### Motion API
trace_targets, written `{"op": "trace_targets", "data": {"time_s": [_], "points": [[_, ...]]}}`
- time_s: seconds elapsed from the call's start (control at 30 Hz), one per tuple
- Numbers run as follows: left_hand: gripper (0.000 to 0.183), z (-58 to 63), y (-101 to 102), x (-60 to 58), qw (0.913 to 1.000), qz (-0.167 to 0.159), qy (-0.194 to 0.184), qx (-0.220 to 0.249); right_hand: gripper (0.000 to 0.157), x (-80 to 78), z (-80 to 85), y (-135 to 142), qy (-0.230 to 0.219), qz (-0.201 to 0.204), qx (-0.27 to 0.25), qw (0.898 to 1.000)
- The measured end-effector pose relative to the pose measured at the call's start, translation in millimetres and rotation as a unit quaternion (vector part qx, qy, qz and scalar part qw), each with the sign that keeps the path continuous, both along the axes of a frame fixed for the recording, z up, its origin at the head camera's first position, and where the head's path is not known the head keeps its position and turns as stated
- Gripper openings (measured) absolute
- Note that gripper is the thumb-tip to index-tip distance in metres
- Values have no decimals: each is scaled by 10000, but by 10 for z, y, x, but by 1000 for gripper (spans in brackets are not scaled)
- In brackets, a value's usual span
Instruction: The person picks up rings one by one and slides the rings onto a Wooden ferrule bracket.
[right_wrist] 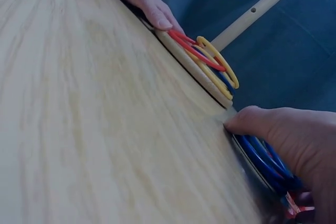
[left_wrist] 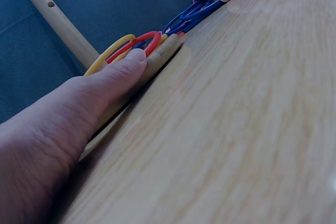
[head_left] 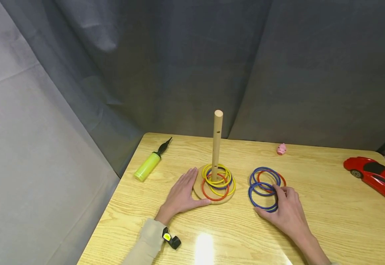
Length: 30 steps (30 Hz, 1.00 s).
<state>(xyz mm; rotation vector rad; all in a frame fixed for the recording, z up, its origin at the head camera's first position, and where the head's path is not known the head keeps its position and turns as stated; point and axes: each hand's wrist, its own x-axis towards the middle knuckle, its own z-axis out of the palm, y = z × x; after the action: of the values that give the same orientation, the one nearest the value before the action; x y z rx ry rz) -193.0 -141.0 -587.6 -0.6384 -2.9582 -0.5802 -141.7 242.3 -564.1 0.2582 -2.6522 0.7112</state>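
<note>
A round wooden base [head_left: 197, 191] with an upright wooden post [head_left: 217, 147] stands at the middle of the table. Around the post's foot lie yellow rings [head_left: 234, 186], a red ring [head_left: 215, 200] and blue, overlapping one another. My left hand [head_left: 182, 193] rests against the base's left side, fingers straight and spread, thumb on its near edge. To the right, several blue rings [head_left: 250, 199] overlap with red on the tabletop. My right hand [head_left: 288, 211] pinches the nearest blue rings between thumb and fingers. In the right wrist view, that hand partly hides these rings [right_wrist: 260, 156].
A yellow-green hand pump [head_left: 148, 166] with a black nozzle lies at the back left. A small pink pig figure [head_left: 281, 149] sits near the table's back edge. The red toy car [head_left: 376, 176] is at the far right. Dark grey curtain [head_left: 179, 73] hangs behind the table.
</note>
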Motion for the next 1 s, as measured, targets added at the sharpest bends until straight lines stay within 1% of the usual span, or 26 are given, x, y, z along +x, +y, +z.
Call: {"op": "trace_targets", "data": {"time_s": [0.13,0.4,0.47,0.6,0.8,1.0], "points": [[131,-1,-4,2,10000,0,9,15,103,-14,-25,0,175,-22,189,9997],[130,-17,-11,-6,10000,15,-41,43,97,-50,-67,-11,780,44,451,9959],[130,-21,-10,-6,10000,12,-47,49,96,-45,-65,-13,832,41,458,9955],[130,-27,-8,-7,10000,-3,-36,28,94,-21,-41,-23,743,10,388,9965],[130,-40,-7,-16,10000,-29,3,30,89,-14,88,-57,652,81,147,9977],[131,-36,-6,-19,10000,-13,16,5,87,-74,341,-96,823,236,61,9963]]}}
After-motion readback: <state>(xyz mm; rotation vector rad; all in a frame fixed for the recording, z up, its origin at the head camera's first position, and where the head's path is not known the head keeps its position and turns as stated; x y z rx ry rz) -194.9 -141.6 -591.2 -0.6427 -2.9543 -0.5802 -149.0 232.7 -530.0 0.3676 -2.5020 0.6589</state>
